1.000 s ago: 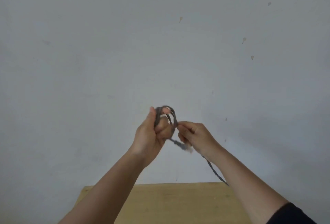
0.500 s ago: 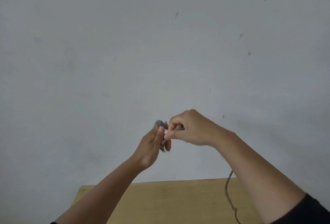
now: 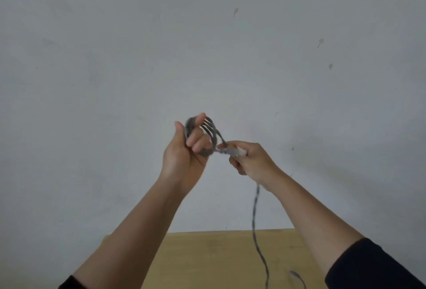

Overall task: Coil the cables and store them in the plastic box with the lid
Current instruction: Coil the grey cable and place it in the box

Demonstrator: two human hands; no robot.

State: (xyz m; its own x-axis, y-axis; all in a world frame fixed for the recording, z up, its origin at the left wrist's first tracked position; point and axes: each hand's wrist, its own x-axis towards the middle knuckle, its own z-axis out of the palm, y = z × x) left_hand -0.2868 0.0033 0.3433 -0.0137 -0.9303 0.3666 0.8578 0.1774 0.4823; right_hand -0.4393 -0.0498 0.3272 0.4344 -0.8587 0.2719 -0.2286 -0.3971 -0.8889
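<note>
Winding has resumed on the grey cable (image 3: 208,134): half a second ago the right hand (image 3: 250,161) sat over the left hand's fingers (image 3: 196,138), and it has now drawn back to their right, pinching the cable where it leaves the loops. The left hand (image 3: 183,157) is clenched through those loops. Loose cable hangs below the right fingers (image 3: 232,150) to the tabletop (image 3: 207,258), so coiling looks unfinished. No plastic box shows.

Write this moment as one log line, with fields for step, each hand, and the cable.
step: coiling | left hand: holds loops | right hand: pinches cable | tail: hangs to table | box: not visible
</note>
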